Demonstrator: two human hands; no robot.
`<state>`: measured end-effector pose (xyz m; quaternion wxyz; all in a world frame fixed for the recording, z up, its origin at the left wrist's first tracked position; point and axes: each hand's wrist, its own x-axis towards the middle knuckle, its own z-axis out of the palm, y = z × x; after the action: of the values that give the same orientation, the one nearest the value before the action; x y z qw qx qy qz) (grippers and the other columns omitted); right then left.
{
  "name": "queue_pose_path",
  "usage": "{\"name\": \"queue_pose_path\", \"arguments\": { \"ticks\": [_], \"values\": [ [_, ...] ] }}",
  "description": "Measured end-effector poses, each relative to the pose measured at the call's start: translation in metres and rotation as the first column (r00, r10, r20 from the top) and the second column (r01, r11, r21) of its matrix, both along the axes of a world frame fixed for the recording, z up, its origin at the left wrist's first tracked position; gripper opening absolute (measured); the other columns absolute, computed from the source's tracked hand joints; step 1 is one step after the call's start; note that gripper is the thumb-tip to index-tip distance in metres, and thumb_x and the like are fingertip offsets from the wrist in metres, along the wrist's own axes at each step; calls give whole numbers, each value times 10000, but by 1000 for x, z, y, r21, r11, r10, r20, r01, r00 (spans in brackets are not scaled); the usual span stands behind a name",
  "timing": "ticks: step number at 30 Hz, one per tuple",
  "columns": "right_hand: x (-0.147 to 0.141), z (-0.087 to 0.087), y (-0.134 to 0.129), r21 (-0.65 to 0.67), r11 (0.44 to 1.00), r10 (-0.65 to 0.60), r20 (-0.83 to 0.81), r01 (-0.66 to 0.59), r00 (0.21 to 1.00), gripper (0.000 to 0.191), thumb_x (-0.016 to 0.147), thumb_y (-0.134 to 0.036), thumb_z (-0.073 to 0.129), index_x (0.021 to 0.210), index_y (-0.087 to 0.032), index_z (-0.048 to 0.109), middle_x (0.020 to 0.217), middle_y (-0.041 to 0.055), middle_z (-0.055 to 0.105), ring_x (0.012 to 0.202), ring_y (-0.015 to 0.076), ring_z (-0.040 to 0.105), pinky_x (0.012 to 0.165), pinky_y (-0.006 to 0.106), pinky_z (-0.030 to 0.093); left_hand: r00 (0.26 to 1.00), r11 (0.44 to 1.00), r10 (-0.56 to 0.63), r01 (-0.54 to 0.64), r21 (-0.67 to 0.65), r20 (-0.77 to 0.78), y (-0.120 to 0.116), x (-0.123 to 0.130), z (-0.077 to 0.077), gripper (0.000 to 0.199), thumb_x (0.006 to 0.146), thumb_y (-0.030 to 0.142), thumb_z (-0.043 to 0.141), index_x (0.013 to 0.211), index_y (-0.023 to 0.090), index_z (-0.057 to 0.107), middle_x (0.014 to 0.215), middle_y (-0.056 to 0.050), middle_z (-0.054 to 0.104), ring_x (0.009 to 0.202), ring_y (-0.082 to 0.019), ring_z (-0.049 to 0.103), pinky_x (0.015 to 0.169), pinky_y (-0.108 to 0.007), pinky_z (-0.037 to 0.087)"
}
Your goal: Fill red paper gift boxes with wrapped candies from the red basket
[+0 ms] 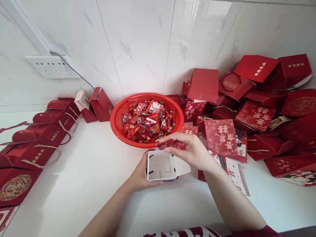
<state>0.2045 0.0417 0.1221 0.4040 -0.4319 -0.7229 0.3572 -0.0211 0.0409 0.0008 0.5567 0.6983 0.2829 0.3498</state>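
My left hand (141,173) is wrapped round the left side of a small open gift box (162,167), white inside with dark slots, its mouth facing up. A white flap (183,168) sticks out from the box's right side. Above the box's far edge, my right hand (193,152) is closed, thumb and forefinger on a small dark red piece (164,144). Whether that piece is a wrapped sweet or part of the box, I cannot tell. Just behind stands a red plastic basket (116,129) filled with red-wrapped sweets (145,120).
Closed red gift boxes (50,132) with cord handles line the left. More red boxes (259,114), some open, are heaped on the right. Two small boxes (102,104) stand by the tiled wall (141,46), below a power socket strip (52,67). Everything rests on a white tabletop (97,163).
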Motion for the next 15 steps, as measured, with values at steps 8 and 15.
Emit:
{"name": "queue_pose_path", "arguments": {
  "ticks": [8,15],
  "values": [
    [-15,-22,-18,45,975,133,665,-218,735,187,935,-169,571,987,-189,749,892,57,726,860,209,685,800,336,475,997,1000,15,-14,18,-76,1,-1,0,990,626,336,887,1408,254,286,1352,-125,484,1238,-342,513,1039,-501,435],
    [-62,-32,-5,-178,982,191,883,-69,428,301,822,-74,615,1122,-61,640,982,202,724,881,288,710,787,352,479,990,996,81,-76,47,-118,-4,3,1,961,638,325,871,1401,265,289,1384,-121,468,1269,-332,507,1047,-476,445]
  ]
}}
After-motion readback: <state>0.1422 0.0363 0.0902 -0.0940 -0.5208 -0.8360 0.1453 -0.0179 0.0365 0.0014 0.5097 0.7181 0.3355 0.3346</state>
